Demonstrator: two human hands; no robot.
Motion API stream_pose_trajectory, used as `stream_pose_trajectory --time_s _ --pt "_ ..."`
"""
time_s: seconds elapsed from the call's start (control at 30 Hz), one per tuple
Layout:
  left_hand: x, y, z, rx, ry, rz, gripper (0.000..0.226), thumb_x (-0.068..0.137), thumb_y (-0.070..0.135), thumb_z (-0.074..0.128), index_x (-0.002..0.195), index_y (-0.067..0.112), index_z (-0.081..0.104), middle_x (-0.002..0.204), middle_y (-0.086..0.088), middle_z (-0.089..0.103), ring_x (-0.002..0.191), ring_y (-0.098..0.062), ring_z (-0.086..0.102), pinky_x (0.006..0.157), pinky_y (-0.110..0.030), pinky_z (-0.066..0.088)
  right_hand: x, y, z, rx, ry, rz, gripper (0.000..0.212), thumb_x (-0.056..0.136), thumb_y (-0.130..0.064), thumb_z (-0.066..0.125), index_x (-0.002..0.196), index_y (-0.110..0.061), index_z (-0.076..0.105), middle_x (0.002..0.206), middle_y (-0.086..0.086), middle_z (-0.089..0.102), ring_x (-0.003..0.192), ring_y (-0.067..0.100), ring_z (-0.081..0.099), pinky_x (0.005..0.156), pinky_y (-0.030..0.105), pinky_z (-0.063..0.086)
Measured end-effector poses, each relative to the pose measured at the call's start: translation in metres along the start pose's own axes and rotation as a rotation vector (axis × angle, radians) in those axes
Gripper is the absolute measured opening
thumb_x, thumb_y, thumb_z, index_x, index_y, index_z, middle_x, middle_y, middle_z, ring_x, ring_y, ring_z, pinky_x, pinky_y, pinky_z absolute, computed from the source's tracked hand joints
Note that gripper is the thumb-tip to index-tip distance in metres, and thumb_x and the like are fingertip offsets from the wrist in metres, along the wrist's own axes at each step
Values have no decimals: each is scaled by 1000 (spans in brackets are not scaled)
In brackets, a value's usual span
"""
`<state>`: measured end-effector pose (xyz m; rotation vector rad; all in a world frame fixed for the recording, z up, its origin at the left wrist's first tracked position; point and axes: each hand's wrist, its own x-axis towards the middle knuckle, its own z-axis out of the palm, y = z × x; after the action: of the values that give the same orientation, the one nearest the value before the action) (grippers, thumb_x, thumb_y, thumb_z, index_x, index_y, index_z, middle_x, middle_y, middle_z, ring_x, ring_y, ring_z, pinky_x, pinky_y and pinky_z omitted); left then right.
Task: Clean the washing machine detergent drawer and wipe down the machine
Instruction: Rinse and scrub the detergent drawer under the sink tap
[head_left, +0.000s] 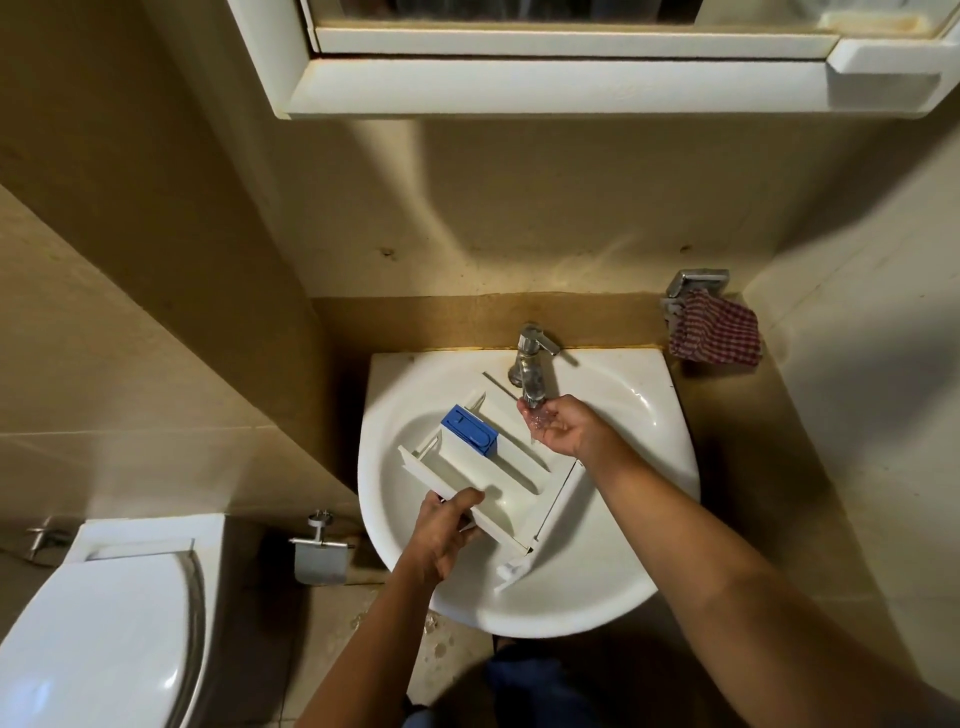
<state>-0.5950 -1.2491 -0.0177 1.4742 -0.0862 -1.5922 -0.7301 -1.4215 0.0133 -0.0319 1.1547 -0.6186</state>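
Observation:
A white detergent drawer (511, 462) with a blue insert (470, 431) lies tilted across the white sink (639, 415). My left hand (447, 530) grips the drawer's front panel at its near edge. Cupped palm up, my right hand (558, 426) sits directly under the spout of the chrome tap (532, 366), and water pools in the palm. It holds nothing. The right hand is just beyond the drawer's far right side, not touching it.
A red checked cloth (714, 335) hangs from a chrome holder on the wall, right of the sink. A white toilet (98, 623) stands at lower left, with a paper holder (319, 558) beside it. A white cabinet (571, 62) overhangs the sink. Wet spots mark the floor.

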Motion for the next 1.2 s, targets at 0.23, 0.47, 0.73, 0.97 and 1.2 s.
stream_pose_trajectory --time_s 0.23,0.47,0.73,0.97,1.2 --pt "6 1 1 -13 13 -9 32 84 -2 60 114 10 56 99 -9 71 86 -26 67 65 -34 55 2 14 3 -155 -99 2 21 95 12 38 103 9 57 96 20 64 90 26 64 70 30 59" --pt "5 3 2 23 -3 -5 32 83 -6 59 111 10 57 97 -9 71 85 -25 68 69 -35 56 23 46 -9 -1302 -70 -401 35 93 -38 46 119 -21 63 122 4 65 114 24 58 102 47 43" --pt "6 5 2 20 13 11 47 71 2 69 116 6 59 98 -12 72 86 -28 68 78 -43 58 5 41 5 -1515 -314 -323 48 96 -41 37 144 -40 33 147 -16 37 132 7 37 113 30 27" --pt "2 2 7 -44 86 72 42 80 -5 67 119 4 54 102 -15 70 80 -27 70 58 -33 56 -7 9 -10 -2162 -181 -180 15 92 -11 40 96 -12 54 105 8 54 93 22 48 67 27 36" --pt "-1 4 5 -58 53 65 46 81 -4 67 122 7 51 104 -10 69 86 -25 69 58 -32 57 10 4 -11 -933 122 -258 9 84 -2 63 92 0 66 86 17 66 68 19 62 68 26 56"
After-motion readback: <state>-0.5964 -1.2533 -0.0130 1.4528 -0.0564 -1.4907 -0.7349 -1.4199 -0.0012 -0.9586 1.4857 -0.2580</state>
